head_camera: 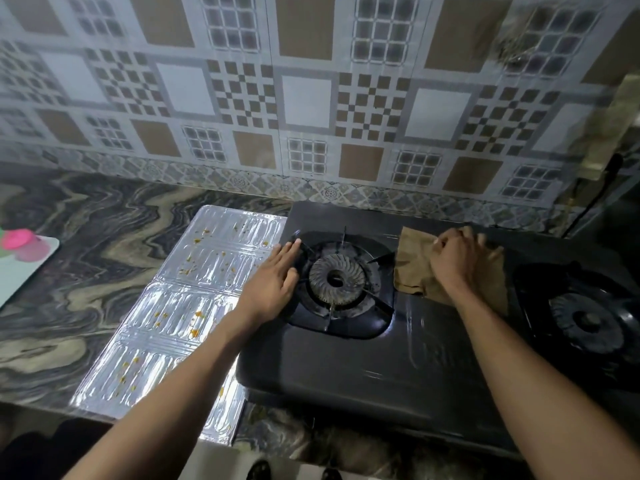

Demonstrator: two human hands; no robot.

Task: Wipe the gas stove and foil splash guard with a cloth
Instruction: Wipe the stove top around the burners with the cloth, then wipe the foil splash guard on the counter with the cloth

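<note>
A black two-burner gas stove (346, 362) sits on the marble counter. My right hand (453, 258) presses a brown cloth (412, 268) flat on the stove top between the two burners, near the back. My left hand (273, 282) rests flat, fingers apart, on the stove's left edge beside the left burner (336, 280). The silver foil splash guard (180, 289) lies flat on the counter to the left of the stove, dotted with orange food specks.
The right burner (585, 322) sits at the stove's far right. A patterned tile wall (311, 98) rises behind. A pink-lidded item (20, 239) on a pale board lies at the far left. The counter's front edge (52, 410) runs below.
</note>
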